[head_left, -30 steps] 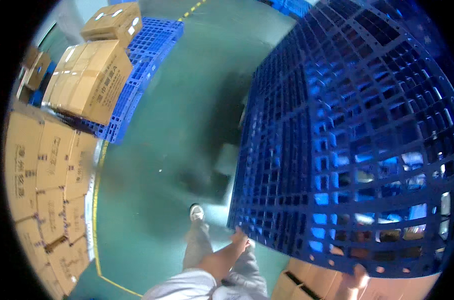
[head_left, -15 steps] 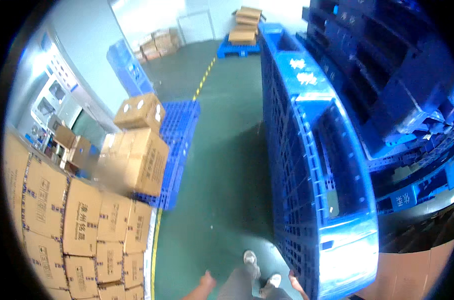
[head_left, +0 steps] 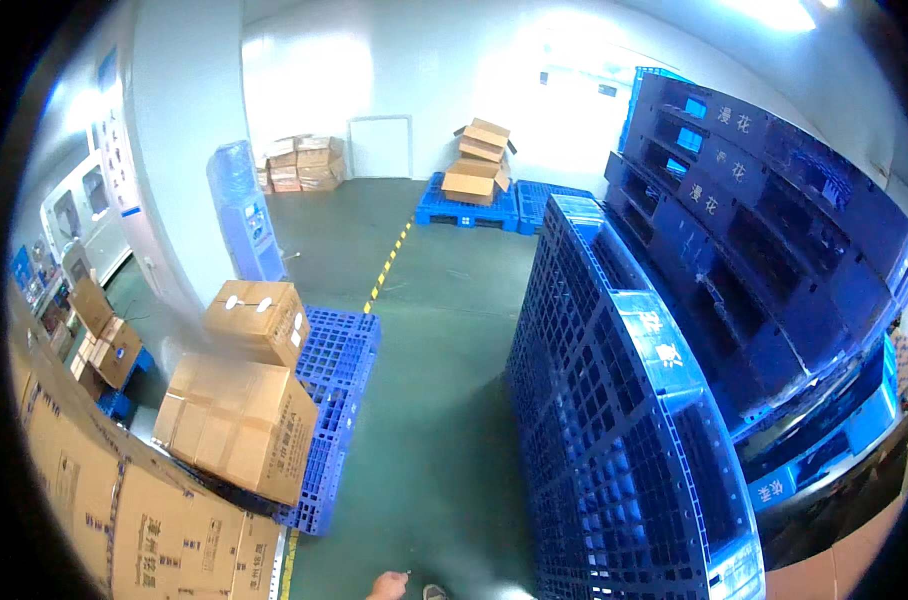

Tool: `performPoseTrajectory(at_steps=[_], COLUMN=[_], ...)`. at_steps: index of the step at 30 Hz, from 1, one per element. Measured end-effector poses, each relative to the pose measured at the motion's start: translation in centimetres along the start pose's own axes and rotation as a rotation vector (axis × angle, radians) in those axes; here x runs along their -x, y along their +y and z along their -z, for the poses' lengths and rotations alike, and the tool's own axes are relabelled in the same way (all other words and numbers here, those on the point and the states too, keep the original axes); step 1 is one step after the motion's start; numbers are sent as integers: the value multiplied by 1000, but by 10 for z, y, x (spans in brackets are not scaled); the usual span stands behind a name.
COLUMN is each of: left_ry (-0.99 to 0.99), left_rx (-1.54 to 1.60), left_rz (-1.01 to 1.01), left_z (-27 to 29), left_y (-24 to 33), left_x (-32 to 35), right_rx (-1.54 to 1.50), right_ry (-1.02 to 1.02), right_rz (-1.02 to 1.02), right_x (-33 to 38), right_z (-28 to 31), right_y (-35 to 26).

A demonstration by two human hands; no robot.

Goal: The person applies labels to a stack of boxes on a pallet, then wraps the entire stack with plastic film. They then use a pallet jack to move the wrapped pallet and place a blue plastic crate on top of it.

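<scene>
My left hand (head_left: 387, 585) shows only in part at the lower edge, over the green floor. A finger or thumb sticks out to the right, and I see nothing held in it; it touches nothing visible. My right hand is out of view. On my right a blue plastic pallet (head_left: 594, 400) stands upright on its edge, its grid face toward the aisle and its long side running away from me. Whether my right hand is on its near end cannot be seen. The tip of one shoe (head_left: 434, 592) shows below.
To the left, two cartons (head_left: 239, 415) sit on a flat blue pallet (head_left: 339, 370), with stacked cartons (head_left: 174, 540) nearer. A tall stack of dark blue pallets (head_left: 764, 230) rises at right. Ahead, opened cartons (head_left: 474, 170) lie on another blue pallet (head_left: 444, 212). Yellow-black tape (head_left: 389, 265) marks the floor.
The view has tilted up, so everything sits lower in it. My right hand, earlier at the upright pallet's near end, and my legs have left the view. My left hand is lower in the picture.
</scene>
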State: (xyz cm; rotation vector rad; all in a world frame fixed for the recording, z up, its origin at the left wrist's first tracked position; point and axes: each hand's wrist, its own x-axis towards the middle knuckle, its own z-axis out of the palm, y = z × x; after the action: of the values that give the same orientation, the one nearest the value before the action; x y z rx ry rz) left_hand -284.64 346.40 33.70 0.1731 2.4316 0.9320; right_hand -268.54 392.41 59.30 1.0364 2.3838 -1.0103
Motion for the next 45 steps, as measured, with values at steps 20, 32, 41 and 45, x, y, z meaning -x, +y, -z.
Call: performPoseTrajectory(at_steps=[20, 32, 41, 45], left_ry=[-175, -372, -750, -884], left_rx=[-301, -327, 15, 50], left_rz=[-115, -216, -88, -395], left_z=[302, 462, 439, 349], left_y=[127, 243, 663, 848], left_x=[-449, -861, -1121, -1142], right_rx=[325, -211, -432, -537], right_ry=[-139, 276, 59, 127], right_rz=[190, -235, -930, -1065], right_x=[-415, -653, -608, -656], right_z=[-47, 128, 61, 20], right_y=[-218, -522, -522, -497])
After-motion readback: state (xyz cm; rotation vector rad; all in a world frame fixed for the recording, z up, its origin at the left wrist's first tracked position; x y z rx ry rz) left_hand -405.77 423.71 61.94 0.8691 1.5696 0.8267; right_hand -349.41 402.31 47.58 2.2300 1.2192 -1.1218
